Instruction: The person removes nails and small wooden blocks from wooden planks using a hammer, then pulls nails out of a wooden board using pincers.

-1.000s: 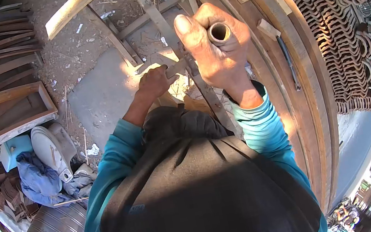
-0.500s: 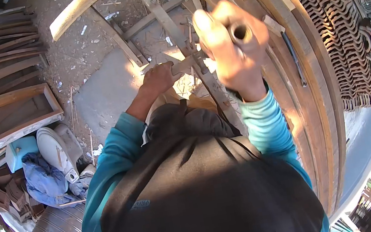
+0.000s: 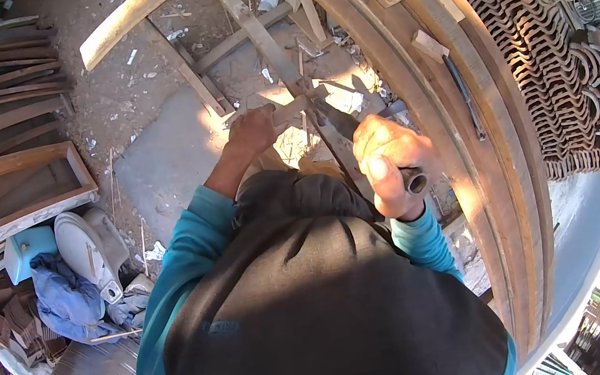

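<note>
My left hand [image 3: 252, 132] is wrapped around one end of a short wooden piece [image 3: 291, 110]. That piece lies across a long narrow beam [image 3: 252, 29], close to where the beam passes in front of my knees. In my closed right hand [image 3: 390, 159] is a chopping knife with a hollow, tube-like handle [image 3: 417, 182]. Its dark blade [image 3: 336, 118] slants down and away, the tip end at or near the far end of the wooden piece. Whether the blade touches the wood, I cannot tell.
Long curved planks [image 3: 471, 157] run down my right side, with a dark bar [image 3: 464, 96] lying on them. Beyond them are stacked roof tiles [image 3: 533, 50]. A wooden frame [image 3: 17, 197], a white toilet bowl [image 3: 89, 245] and a blue cloth [image 3: 65, 289] lie to the left.
My right hand has come down from a raised position with the chopping knife, and the blade now shows beside the wooden piece. My left hand keeps its hold with little movement.
</note>
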### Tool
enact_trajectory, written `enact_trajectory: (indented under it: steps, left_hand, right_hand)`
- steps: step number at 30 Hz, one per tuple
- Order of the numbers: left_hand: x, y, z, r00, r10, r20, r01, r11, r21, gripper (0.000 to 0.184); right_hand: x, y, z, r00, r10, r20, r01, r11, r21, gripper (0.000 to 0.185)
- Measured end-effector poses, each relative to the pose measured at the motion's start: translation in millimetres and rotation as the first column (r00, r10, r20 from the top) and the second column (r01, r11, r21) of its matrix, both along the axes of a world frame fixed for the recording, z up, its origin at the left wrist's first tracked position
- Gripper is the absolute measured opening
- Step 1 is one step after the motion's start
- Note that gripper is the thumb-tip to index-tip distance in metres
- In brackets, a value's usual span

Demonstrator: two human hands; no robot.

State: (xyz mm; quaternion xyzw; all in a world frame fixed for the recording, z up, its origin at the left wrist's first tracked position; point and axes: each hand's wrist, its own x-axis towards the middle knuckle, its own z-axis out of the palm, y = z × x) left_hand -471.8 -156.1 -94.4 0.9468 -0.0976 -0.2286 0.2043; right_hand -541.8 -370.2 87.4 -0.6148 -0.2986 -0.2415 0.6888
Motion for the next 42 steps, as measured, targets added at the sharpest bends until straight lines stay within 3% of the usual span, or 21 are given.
enact_trajectory:
  steps: [3, 7, 8, 10, 13, 15, 17, 20, 22, 23, 24, 25, 27, 29, 31, 33, 35, 36, 38, 39, 42]
  left_hand:
    - [1.2, -1.5, 1.3, 1.0, 0.005, -0.006, -0.005, 1.0, 0.026, 0.056]
    - [-1.5, 7.7, -33.0, 0.998, -0.044, 0.054, 0.047, 0.998, -0.039, 0.056]
    - [-2.8, 2.0, -20.1, 0.998, -0.016, 0.064, 0.013, 0.999, 0.049, 0.057]
    - [-6.1, -1.2, -15.2, 0.999, -0.018, 0.026, 0.018, 0.999, 0.029, 0.057]
    - [-7.6, 1.3, -13.6, 1.0, 0.015, 0.017, -0.015, 1.0, -0.009, 0.056]
    - [-4.6, -1.4, -6.7, 1.0, 0.019, -0.01, -0.019, 0.999, 0.044, 0.056]
    - [5.5, 4.0, -6.0, 0.999, 0.044, 0.018, -0.045, 0.999, 0.03, 0.056]
    - [-0.6, -1.3, -17.7, 0.999, -0.011, 0.039, 0.011, 1.0, 0.01, 0.056]
    - [2.4, -5.2, 1.8, 0.999, -0.048, 0.003, 0.048, 0.999, 0.025, 0.058]
    - [1.6, -4.4, 6.6, 0.998, -0.045, -0.033, 0.046, 0.998, 0.042, 0.059]
    - [-0.2, -4.5, 3.1, 0.999, -0.032, -0.042, 0.034, 0.999, 0.041, 0.059]
    - [5.0, -5.1, 0.4, 0.999, -0.047, -0.01, 0.047, 0.998, 0.029, 0.059]
    - [-16.0, 1.7, -5.8, 0.996, -0.082, -0.031, 0.083, 0.996, 0.029, 0.06]
    - [-3.0, -0.2, -8.9, 1.0, -0.004, -0.029, 0.003, 1.0, -0.006, 0.058]
    - [-2.3, -2.2, -15.2, 1.0, -0.008, 0.023, 0.007, 1.0, 0.02, 0.058]
    - [-1.2, -7.9, 3.3, 0.999, -0.032, -0.013, 0.033, 0.998, 0.062, 0.058]
    - [0.7, -11.3, 10.0, 0.998, -0.059, -0.031, 0.06, 0.997, 0.052, 0.058]
    - [-0.1, -8.3, 11.2, 0.998, -0.045, -0.043, 0.047, 0.998, 0.051, 0.058]
    - [2.6, -14.6, 9.0, 0.998, -0.037, -0.051, 0.04, 0.998, 0.056, 0.06]
    - [-0.9, -11.7, 6.4, 0.995, -0.056, -0.08, 0.062, 0.996, 0.07, 0.063]
    - [3.2, -15.0, 2.2, 0.999, -0.03, 0.032, 0.029, 0.999, 0.017, 0.057]
  right_hand:
    - [9.9, 5.0, 0.6, 0.999, 0.026, 0.028, -0.025, 0.999, -0.03, 0.014]
    - [37.9, 15.2, 29.5, 0.964, -0.137, -0.229, 0.104, 0.983, -0.151, 0.017]
    - [28.1, 6.6, 16.3, 0.96, -0.215, -0.182, 0.188, 0.97, -0.151, 0.017]
    - [-3.2, -8.1, -12.6, 0.986, -0.071, -0.151, 0.1, 0.975, 0.196, 0.02]
    - [-2.9, 9.1, -1.8, 1.0, -0.001, 0.005, 0.001, 1.0, -0.022, 0.012]
    - [-0.1, 3.7, -3.8, 1.0, 0.004, 0.004, -0.004, 1.0, 0.019, 0.012]
    - [5.8, -6.0, -9.1, 0.988, 0.096, -0.121, -0.071, 0.978, 0.198, 0.003]
    - [32.2, -0.4, 32.0, 0.928, -0.098, -0.359, 0.083, 0.995, -0.057, 0.013]
    - [48.5, -12.3, 21.8, 0.915, -0.38, 0.137, 0.404, 0.857, -0.321, 0.019]
    - [30.6, -23.2, 5.6, 0.981, -0.153, -0.116, 0.145, 0.986, -0.078, 0.018]
    - [11.4, -33.9, -10.7, 0.954, 0.103, -0.281, -0.025, 0.963, 0.268, 0.018]
    - [-7.6, -26.8, -7.2, 0.963, 0.048, -0.266, 0.054, 0.93, 0.363, 0.011]
    - [-13.2, -7.1, -1.1, 0.993, -0.027, -0.118, 0.034, 0.998, 0.05, 0.014]
    - [-11.9, -4.9, -1.1, 0.999, 0.009, -0.049, -0.01, 1.0, -0.017, 0.012]
    - [-1.8, -9.9, -3.5, 0.991, -0.035, -0.127, 0.046, 0.996, 0.08, 0.01]
    - [6.6, -10.1, 33.1, 0.904, -0.265, -0.337, 0.187, 0.951, -0.246, 0.019]
    - [13.6, -12.0, 49.4, 0.865, -0.148, -0.48, 0.075, 0.983, -0.167, 0.008]
    - [1.5, -27.2, 28.8, 0.835, -0.209, -0.509, 0.149, 0.977, -0.155, 0.01]
    - [-16.9, -28.1, -6.4, 0.93, -0.098, -0.353, 0.18, 0.961, 0.208, 0.012]
    - [-20.5, -21.5, -7.8, 0.964, -0.074, -0.254, 0.136, 0.962, 0.236, 0.012]
    - [-4.6, -17.0, 2.7, 0.982, -0.106, -0.159, 0.107, 0.994, -0.001, 0.016]
